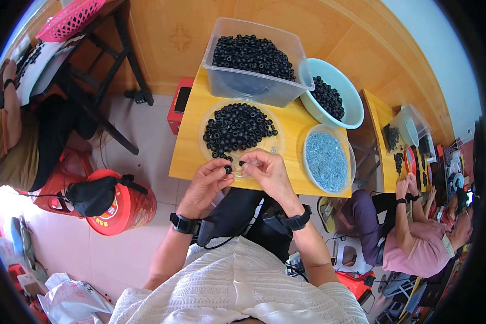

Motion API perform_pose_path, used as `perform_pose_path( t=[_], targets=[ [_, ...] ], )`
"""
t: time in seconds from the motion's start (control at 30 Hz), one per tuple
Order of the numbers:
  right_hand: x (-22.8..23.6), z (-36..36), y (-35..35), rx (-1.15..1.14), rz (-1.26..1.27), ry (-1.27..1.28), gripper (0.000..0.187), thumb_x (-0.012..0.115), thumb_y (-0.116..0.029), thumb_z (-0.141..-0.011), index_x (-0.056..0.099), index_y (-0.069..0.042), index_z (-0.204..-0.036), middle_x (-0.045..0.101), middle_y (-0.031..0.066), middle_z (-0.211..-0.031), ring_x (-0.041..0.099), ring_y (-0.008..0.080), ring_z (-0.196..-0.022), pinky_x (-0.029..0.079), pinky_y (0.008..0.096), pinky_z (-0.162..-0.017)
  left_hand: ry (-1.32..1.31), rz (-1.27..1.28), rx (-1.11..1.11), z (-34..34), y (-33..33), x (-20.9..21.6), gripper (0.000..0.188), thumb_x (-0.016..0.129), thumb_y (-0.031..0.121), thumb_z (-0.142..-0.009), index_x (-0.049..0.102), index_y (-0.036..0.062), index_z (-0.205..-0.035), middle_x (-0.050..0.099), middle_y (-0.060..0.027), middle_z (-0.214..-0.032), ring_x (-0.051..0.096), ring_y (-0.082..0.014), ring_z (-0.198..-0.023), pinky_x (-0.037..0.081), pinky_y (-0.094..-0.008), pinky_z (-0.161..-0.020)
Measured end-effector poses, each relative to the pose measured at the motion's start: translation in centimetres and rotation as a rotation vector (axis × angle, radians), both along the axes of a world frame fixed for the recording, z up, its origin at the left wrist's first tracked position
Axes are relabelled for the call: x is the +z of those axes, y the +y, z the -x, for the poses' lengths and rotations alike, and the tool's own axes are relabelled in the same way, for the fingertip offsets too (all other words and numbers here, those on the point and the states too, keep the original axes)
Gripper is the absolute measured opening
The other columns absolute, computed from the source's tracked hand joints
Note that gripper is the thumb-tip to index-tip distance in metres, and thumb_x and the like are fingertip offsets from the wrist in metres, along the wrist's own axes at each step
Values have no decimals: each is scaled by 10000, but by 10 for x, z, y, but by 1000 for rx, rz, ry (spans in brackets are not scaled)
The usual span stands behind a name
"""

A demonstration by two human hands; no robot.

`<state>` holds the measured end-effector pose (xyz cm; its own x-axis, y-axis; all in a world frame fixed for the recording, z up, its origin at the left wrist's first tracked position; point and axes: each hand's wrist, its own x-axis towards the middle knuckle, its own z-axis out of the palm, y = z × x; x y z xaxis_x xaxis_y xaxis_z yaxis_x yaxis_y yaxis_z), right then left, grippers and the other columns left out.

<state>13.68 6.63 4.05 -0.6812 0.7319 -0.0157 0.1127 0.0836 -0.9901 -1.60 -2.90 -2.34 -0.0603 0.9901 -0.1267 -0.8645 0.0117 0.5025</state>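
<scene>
At the front edge of the yellow table, my left hand (pixel 206 181) pinches a small black ring-shaped part (pixel 228 169) between thumb and fingertips. Close beside it, the fingers of my right hand (pixel 270 173) are pinched on another small black part (pixel 242 163), which is partly covered. Just beyond both hands lies a shallow round clear tray (pixel 279 141) with a heap of the same black ring parts (pixel 236 127). To the right, a round clear dish (pixel 352 162) holds many tiny pale-blue, shiny pieces (pixel 326 161).
Behind the tray stands a clear plastic bin (pixel 254 89) of black parts, with a light-blue bowl (pixel 353 116) of them beside it. A red bucket (pixel 140 208) stands on the floor at left. People work at tables on both sides.
</scene>
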Motion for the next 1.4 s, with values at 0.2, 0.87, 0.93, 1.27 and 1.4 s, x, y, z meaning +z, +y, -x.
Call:
perform_pose_path(
  t=[0.2,0.87,0.93,1.27,1.4],
  targets=[
    [17,2,-12,-36,-278,-75,124,543,77,-784,618,44,-877,571,55,-771,593,117,-703,484,224,-650,51,0,5,-5,3,2,231,559,21,-847,551,0,-1076,617,-96,-960,639,-170,-827,538,-259,-761],
    [7,22,-27,-178,-677,-354,85,537,85,-708,540,29,-772,551,183,-739,577,360,-674,460,393,-587,380,41,305,-32,6,6,159,595,-42,-805,598,-34,-964,638,-110,-903,635,-168,-816,534,-288,-772],
    [4,22,-23,-189,-681,-370,82,539,84,-711,545,32,-774,560,187,-736,585,358,-677,466,389,-592,392,36,336,-35,8,5,153,594,-43,-806,595,-36,-959,639,-110,-894,635,-166,-810,533,-284,-768],
    [-6,18,-14,-251,-473,-255,24,590,21,-758,582,43,-752,607,130,-636,617,200,-550,467,297,-504,471,36,403,-34,12,11,144,600,-46,-803,591,-38,-947,640,-101,-883,631,-152,-794,519,-246,-729],
    [-4,25,-20,-313,-731,-271,24,576,28,-736,560,31,-719,569,142,-651,587,313,-583,453,378,-536,511,28,470,-40,17,10,128,591,-53,-805,594,-39,-932,641,-94,-873,625,-138,-790,519,-244,-724]
  ],
)
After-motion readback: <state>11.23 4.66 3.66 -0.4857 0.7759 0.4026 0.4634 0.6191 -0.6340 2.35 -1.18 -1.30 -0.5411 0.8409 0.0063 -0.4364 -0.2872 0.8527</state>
